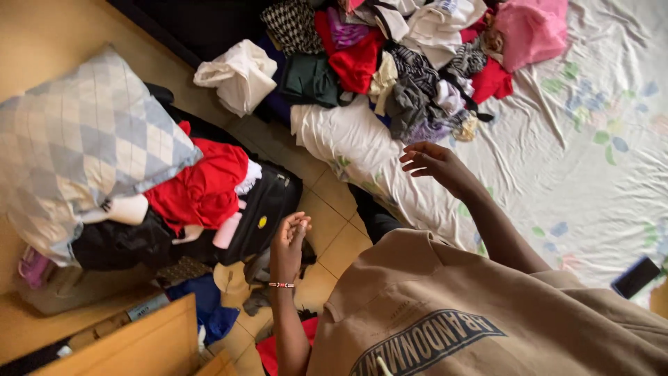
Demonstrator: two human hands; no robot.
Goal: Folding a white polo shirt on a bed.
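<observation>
Left grip (289, 240) raised over the tiled floor (327, 209), fingers drawn together near the thumb, pinched on something small and pale at the fingertips; too small to tell what. Beaded bracelet (281, 285) round the wrist just below that grip. Right grip (437, 163) loosely open, fingers curled and spread, holding nothing, hovering just above the edge of the bed sheet (570, 160), white with faded flowers. Heap of mixed clothes (403, 76) just beyond the right grip, on the bed: red, dark green, striped and grey pieces tangled together, a pink garment (530, 29) at the far end. Beside the left grip, on the outer side, a black bag (268, 209) on the floor, a red garment (202, 188) draped against it, and further out a checked pillow (83, 146). Blue cloth (209, 310) and a wooden board (139, 345) below the left grip. Dark phone (636, 276) on the sheet, well apart from the right grip, nearer the body. Tan sweatshirt (445, 306) filling the near foreground.
</observation>
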